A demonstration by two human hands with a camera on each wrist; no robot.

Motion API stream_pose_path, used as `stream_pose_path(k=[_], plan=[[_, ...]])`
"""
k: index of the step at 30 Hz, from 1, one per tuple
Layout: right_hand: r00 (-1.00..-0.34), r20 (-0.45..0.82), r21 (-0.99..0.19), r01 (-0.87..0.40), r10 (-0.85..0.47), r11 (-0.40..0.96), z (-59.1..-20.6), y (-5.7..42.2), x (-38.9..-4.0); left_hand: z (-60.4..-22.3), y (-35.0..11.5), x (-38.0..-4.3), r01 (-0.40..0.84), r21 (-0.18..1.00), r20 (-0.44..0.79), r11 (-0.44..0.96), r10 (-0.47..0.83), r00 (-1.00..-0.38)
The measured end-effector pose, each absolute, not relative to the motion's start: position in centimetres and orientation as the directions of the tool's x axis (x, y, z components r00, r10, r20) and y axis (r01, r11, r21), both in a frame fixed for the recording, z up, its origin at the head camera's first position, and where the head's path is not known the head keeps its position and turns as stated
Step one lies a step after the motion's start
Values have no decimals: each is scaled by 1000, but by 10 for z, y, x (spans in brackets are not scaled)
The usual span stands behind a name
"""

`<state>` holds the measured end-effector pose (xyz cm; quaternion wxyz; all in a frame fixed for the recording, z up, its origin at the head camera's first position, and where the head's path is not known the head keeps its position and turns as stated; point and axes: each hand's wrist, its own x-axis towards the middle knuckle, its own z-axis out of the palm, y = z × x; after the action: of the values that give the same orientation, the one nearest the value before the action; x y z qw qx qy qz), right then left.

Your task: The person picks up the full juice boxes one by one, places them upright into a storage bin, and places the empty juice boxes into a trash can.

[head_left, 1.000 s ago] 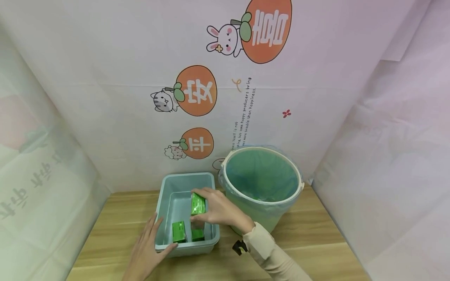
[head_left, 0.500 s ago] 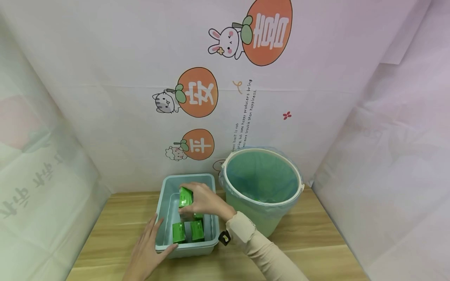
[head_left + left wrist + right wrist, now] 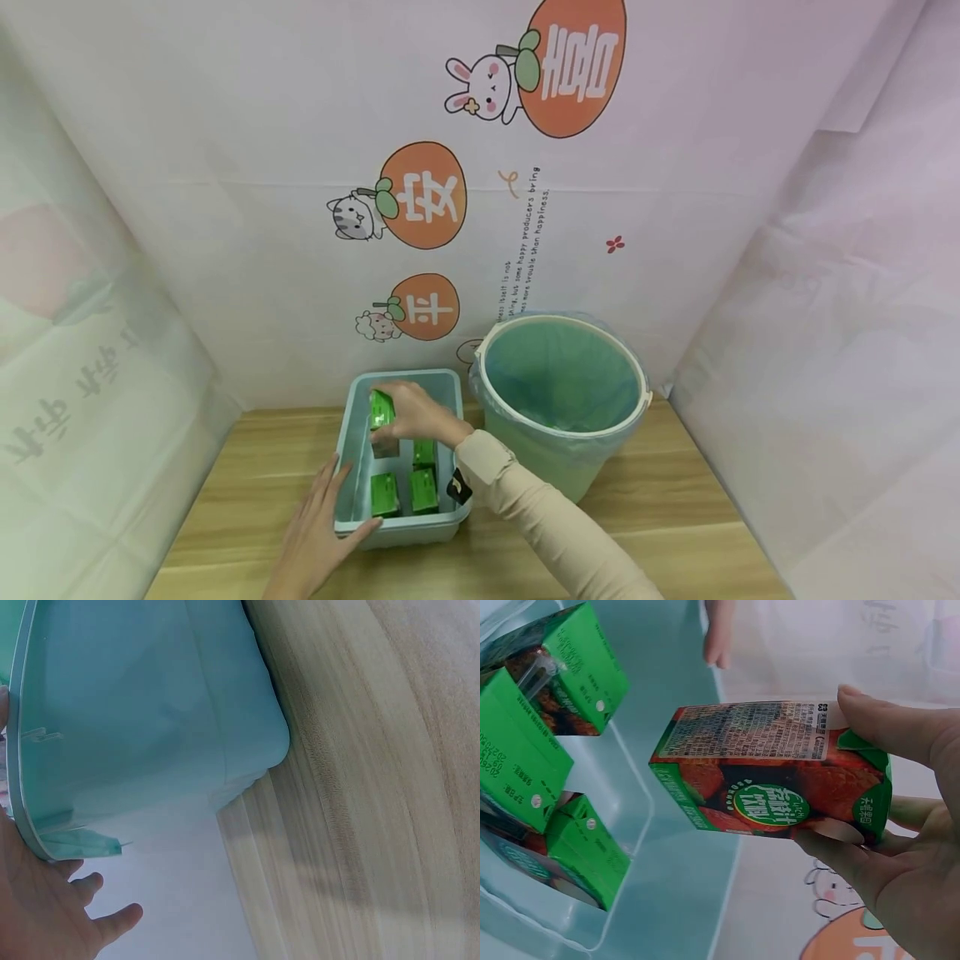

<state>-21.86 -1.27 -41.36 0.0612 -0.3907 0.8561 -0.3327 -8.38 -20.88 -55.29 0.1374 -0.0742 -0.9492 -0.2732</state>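
Observation:
My right hand [image 3: 415,414] grips a juice carton [image 3: 772,769] with green ends and printed dark red sides, over the back left part of a pale blue-green plastic tub [image 3: 408,523]. The thumb lies on one side of the carton, the fingers on the other. Inside the tub stand three similar cartons: a front left carton [image 3: 385,495], a front right carton [image 3: 423,491] and one more carton [image 3: 423,452] behind it. My left hand [image 3: 309,533] rests at the tub's front left corner, fingers extended and spread along the outside, thumb at the front rim.
Close to the tub's right stands a tall green bin [image 3: 536,458] lined with a clear bluish bag, its white rim higher than the tub. Both are on a wood-grain table [image 3: 255,475]. A printed white cloth [image 3: 300,292] hangs directly behind and at both sides.
My right hand has moved left across the tub with the carton, toward the back left. The carton at the right, behind the front pair, has come into sight. The left hand stays put.

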Motion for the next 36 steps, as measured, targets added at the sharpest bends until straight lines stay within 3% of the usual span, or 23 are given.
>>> stream_pose_path(k=[19,29,36], plan=[[-737,50,-575,-574,-674,584,-446,-47,-247,-552,-211,-83,207,503,297,839,57,-953],[-771,-35,-545,-519,-636,659,-466,-54,-242,-555,-210,-84,220,520,302,825,63,-951],[-772,-73,-411,-553,-631,724,-482,-54,-240,-555,-211,-83,219,519,301,826,63,-951]])
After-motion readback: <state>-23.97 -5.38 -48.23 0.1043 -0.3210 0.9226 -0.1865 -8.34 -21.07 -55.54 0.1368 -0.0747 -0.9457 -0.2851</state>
